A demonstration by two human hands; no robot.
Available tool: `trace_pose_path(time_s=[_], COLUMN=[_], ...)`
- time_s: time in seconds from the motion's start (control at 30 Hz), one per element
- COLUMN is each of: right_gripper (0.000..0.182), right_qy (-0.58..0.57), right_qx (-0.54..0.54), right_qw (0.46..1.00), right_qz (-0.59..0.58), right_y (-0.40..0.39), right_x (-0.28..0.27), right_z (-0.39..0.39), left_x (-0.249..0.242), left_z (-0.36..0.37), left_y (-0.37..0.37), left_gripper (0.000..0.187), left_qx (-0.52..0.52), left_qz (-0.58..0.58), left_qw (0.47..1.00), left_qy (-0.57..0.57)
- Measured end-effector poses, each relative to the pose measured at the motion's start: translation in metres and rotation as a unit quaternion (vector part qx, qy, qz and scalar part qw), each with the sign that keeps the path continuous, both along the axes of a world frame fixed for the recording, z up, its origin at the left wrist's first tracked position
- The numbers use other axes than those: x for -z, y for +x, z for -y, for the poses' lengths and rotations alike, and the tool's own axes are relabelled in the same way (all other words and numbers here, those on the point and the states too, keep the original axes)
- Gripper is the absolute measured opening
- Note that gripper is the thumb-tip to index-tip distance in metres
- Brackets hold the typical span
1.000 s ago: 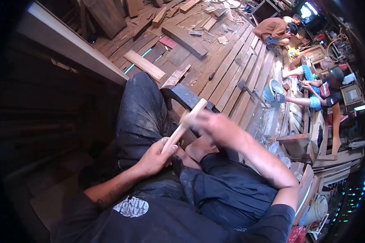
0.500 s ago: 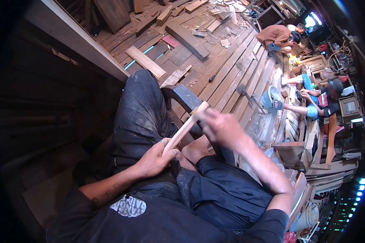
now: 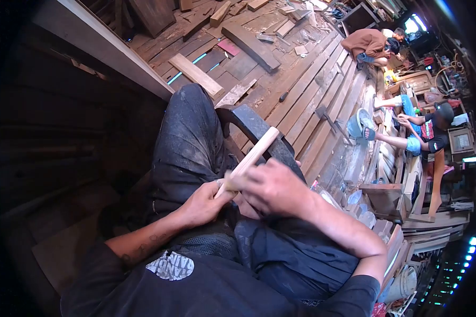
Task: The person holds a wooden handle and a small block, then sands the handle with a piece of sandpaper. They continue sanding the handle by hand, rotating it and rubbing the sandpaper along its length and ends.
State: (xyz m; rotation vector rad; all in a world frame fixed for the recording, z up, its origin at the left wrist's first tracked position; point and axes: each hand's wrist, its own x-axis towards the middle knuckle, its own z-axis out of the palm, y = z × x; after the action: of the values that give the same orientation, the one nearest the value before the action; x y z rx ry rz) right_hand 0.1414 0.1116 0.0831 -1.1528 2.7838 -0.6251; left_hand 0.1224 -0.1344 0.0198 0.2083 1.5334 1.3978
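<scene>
A pale, smooth wooden stick (image 3: 263,143) slants up and away over my lap, its far end overlapping a dark block-like bench (image 3: 248,121) in this view. My left hand (image 3: 203,203) is wrapped round the stick's near end. Over the lower part of the stick is my right hand (image 3: 275,187), blurred by motion, with fingers bent onto the wood. Between its fingertips shows a small yellowish sheet (image 3: 229,180) that looks like sandpaper, pressed against the stick close to my left hand.
Planks and offcuts lie on the slatted floor, among them a pale board (image 3: 195,74) and a dark beam (image 3: 251,47). To the right, a seated person (image 3: 428,127) is near a grey bucket (image 3: 360,124). Another person (image 3: 370,45) crouches farther back.
My right hand has slid down the stick from its far end to near my left hand, carrying the yellowish sheet. My left hand keeps its grip. The view has shifted slightly.
</scene>
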Motion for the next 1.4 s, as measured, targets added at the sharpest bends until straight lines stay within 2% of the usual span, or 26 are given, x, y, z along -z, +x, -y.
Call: trace_pose_path(time_s=[0.07,0.1,0.13,0.2,0.27,0.33,0.4,0.47,0.53,0.6,0.63,0.67,0.7,0.73,0.83,0.9,0.93,0.97,1.0,1.1,1.13,1.23,1.33,1.4], right_gripper=[0.052,0.050,0.050,0.052,0.060,0.061,0.057,0.049,0.050,0.049,0.049,0.045,0.049,0.053,0.054,0.053,0.053,0.051,0.053,0.054,0.050,0.045,0.040,0.035], right_qy=[0.062,0.081,0.132,0.103,0.006,0.022,0.012,0.067,0.149,0.016,-0.056,0.014,-0.007,-0.027,0.107,0.112,0.110,0.105,0.020,-0.005,-0.008,0.135,-0.005,-0.010], right_qx=[0.092,0.148,0.198,0.172,0.056,0.016,0.059,0.164,0.229,0.122,0.077,0.041,0.038,0.037,0.195,0.199,0.198,0.147,0.099,0.064,0.102,0.201,0.124,0.047], right_qw=[0.990,0.983,0.970,0.979,0.997,0.992,0.998,0.982,0.962,0.992,0.995,0.990,0.995,0.998,0.973,0.973,0.974,0.983,0.995,0.997,0.989,0.964,0.991,0.997], right_qz=[-0.084,-0.076,-0.046,-0.038,0.054,0.127,0.004,-0.066,-0.029,-0.032,0.031,0.133,0.088,0.037,-0.062,-0.042,-0.026,-0.018,0.025,-0.054,-0.106,-0.114,-0.057,-0.061], right_y=[-0.015,-0.022,-0.023,-0.014,-0.001,0.001,-0.013,-0.024,-0.020,-0.010,-0.006,0.000,0.000,-0.004,-0.020,-0.019,-0.014,-0.006,0.001,-0.003,-0.009,-0.024,-0.005,0.007], right_x=[0.015,0.004,0.006,0.010,0.008,-0.001,0.007,0.004,0.006,0.010,0.005,-0.008,-0.001,0.006,0.014,0.020,0.025,0.023,0.016,0.023,0.023,0.023,0.020,0.022], right_z=[-0.031,-0.039,-0.048,-0.034,-0.010,0.001,-0.021,-0.041,-0.041,-0.021,-0.008,0.000,-0.003,-0.009,-0.052,-0.055,-0.047,-0.031,-0.016,-0.011,-0.022,-0.053,-0.020,-0.002], left_x=[0.008,0.008,0.005,-0.003,0.007,0.018,0.025,0.021,0.009,-0.004,-0.003,-0.001,0.002,0.013,0.020,0.006,0.000,0.003,0.006,0.007,0.007,0.008,0.020,0.024], left_z=[-0.003,-0.006,-0.006,-0.006,-0.005,-0.005,-0.005,-0.005,-0.004,-0.003,-0.004,-0.003,-0.002,-0.004,0.000,-0.002,-0.002,-0.003,-0.002,0.003,0.005,0.003,0.001,0.001], left_y=[0.005,0.005,0.006,0.004,0.009,0.012,0.011,0.009,0.006,0.002,0.003,0.006,0.007,0.010,0.010,0.006,0.005,0.004,0.003,0.000,-0.001,-0.003,0.001,0.004], left_gripper=[0.036,0.038,0.039,0.043,0.043,0.042,0.039,0.036,0.034,0.033,0.032,0.031,0.031,0.030,0.035,0.040,0.040,0.041,0.041,0.039,0.039,0.040,0.038,0.038], left_qx=[-0.047,-0.072,-0.073,-0.073,-0.068,-0.074,-0.090,-0.088,-0.073,-0.045,-0.046,-0.046,-0.045,-0.062,-0.050,-0.044,-0.054,-0.043,-0.037,-0.036,-0.032,-0.024,-0.074,-0.082], left_qz=[-0.069,-0.105,-0.085,-0.048,-0.071,-0.105,-0.159,-0.185,-0.164,-0.099,-0.078,-0.058,-0.044,-0.103,-0.117,-0.095,-0.038,-0.047,-0.053,-0.035,-0.044,-0.067,-0.050,-0.016], left_qw=[0.995,0.989,0.992,0.995,0.994,0.990,0.978,0.975,0.982,0.994,0.996,0.997,0.998,0.992,0.991,0.994,0.998,0.998,0.998,0.999,0.998,0.997,0.995,0.995], left_qy=[0.048,0.074,0.064,0.045,0.046,0.061,0.096,0.087,0.062,0.021,0.015,0.008,0.002,0.042,0.028,0.023,0.010,0.011,0.010,0.013,0.011,0.003,0.036,0.046])
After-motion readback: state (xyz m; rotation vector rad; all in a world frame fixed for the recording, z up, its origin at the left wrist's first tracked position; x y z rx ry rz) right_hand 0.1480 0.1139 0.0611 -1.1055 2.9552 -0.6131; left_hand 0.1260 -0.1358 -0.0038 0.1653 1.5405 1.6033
